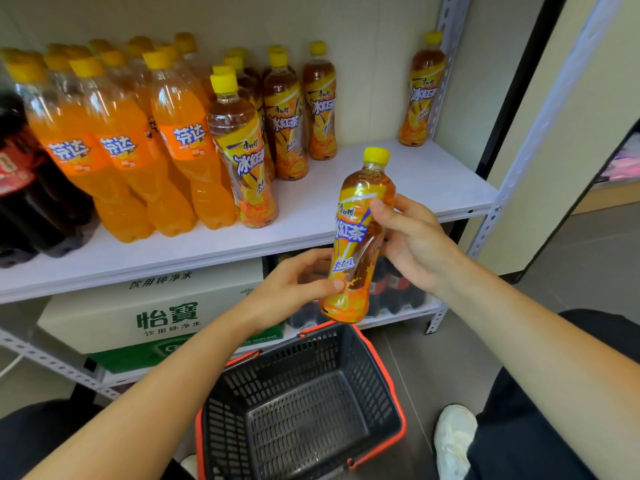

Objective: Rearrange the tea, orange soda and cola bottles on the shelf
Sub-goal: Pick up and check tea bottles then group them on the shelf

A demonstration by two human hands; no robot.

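The left grip [294,282] and right grip [415,244] both hold one tea bottle [358,233]. It is cap up and slightly tilted, in front of the shelf [398,174] edge and above the basket [277,379]. The left grip pinches its lower part, thumb on the label. The right grip curls round its middle from the right. On the shelf, cola [24,188] stands far left, orange soda [117,147] beside it, then a tea group [284,123]. A lone tea [420,91] stands at the back right.

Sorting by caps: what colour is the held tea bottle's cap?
Yellow screw cap on amber tea bottle; head view.
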